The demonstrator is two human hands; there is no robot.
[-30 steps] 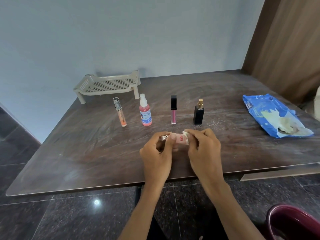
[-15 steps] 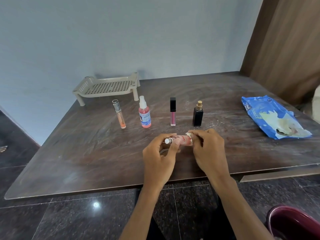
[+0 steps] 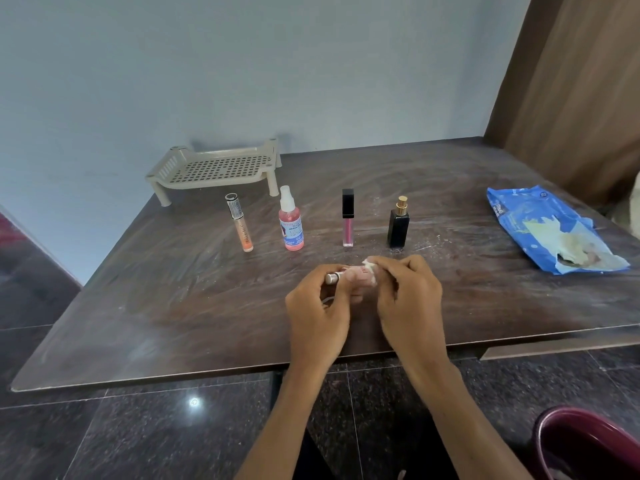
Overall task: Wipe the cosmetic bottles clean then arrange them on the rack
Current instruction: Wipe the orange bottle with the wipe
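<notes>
Both hands at the near-middle of the surface (image 3: 173,306), working one small pink bottle (image 3: 360,276) held just above it, lying sideways with its silver cap (image 3: 332,278) pointing to 9 o'clock; left hand (image 3: 318,306) grips the cap end with curled fingers, right hand (image 3: 408,299) pinches a white wipe (image 3: 370,263) against the bottle's 3 o'clock end. From the hands: orange tube (image 3: 240,223) at 10 o'clock, pink spray bottle (image 3: 291,223) at 11, black-capped pink gloss (image 3: 347,218) at 12, black perfume bottle (image 3: 398,225) at 1, all upright in a row, apart from each other. Beige rack (image 3: 214,168) further out at 11, against the wall, nothing on it. Blue wipes pack (image 3: 540,230) at 2 o'clock, torn open. Maroon bin (image 3: 588,441) on the floor at 5 o'clock
</notes>
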